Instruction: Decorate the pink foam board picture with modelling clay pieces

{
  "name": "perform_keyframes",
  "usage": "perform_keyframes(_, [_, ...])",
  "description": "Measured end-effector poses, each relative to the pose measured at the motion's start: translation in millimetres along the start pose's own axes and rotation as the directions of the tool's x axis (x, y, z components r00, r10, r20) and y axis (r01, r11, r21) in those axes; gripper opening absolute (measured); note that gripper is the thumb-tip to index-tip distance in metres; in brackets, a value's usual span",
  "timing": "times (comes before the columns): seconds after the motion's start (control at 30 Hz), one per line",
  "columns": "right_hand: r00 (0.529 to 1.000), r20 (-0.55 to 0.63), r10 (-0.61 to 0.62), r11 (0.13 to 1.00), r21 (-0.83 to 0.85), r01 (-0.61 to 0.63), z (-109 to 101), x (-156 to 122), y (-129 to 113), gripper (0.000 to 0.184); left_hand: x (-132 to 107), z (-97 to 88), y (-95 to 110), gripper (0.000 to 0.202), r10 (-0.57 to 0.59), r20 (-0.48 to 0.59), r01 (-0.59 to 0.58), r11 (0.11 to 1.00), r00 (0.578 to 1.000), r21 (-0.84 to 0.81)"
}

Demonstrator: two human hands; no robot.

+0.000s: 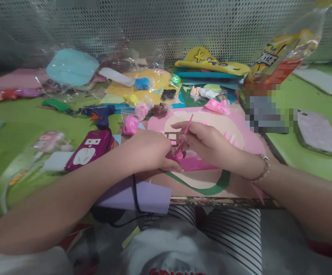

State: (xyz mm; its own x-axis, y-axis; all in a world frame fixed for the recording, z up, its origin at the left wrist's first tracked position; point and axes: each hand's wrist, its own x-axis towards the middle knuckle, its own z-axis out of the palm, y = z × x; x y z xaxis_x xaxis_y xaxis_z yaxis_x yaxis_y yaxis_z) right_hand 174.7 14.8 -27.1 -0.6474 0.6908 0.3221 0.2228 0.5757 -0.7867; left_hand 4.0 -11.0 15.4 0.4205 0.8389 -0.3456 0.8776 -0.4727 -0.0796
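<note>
Pink clay (179, 155), which we judge soft and easily dented, sits on the sheet (197, 163) between our hands. Our left hand (150, 149) is closed on the sheet's edge. Our right hand (209, 147) pinches the light, stiff stick (184, 133) mid-shaft, tip at the clay.

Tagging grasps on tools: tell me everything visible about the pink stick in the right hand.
The pink stick is thin, straight, plain pink, plastic by its look. It leans, upper end tilted right, lower end on a small pink lump on the pink sheet. The right hand pinches its middle like a pen. The left hand rests on the sheet beside the tip; contact with it cannot be told.
</note>
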Motion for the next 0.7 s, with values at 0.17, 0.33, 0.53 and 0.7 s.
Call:
perform_keyframes(0.17, [1.000,0.001,0.009,1.000,-0.012,-0.009,0.6,-0.2,-1.6,0.021,-0.2,0.0,-0.2,0.054,-0.016,0.007,0.016,1.000,1.000,-0.013])
perform_keyframes(0.33, [0.999,-0.019,0.036,0.997,0.072,-0.035,0.7,-0.4,-2.6,0.017,0.4,0.9,-0.9,0.058,0.004,0.008,-0.004,1.000,1.000,0.001])
perform_keyframes(0.53, [0.999,-0.016,0.036,0.989,0.142,-0.033,-0.2,0.4,-4.4,0.006,-0.2,-0.4,-0.5,0.060,0.006,0.010,-0.006,1.000,1.000,-0.005])
perform_keyframes(0.7, [0.999,0.011,0.036,0.991,0.130,-0.037,-0.2,-0.5,-4.0,0.008,-0.8,-0.9,-0.4,0.061,0.006,0.005,-0.006,1.000,1.000,0.008])
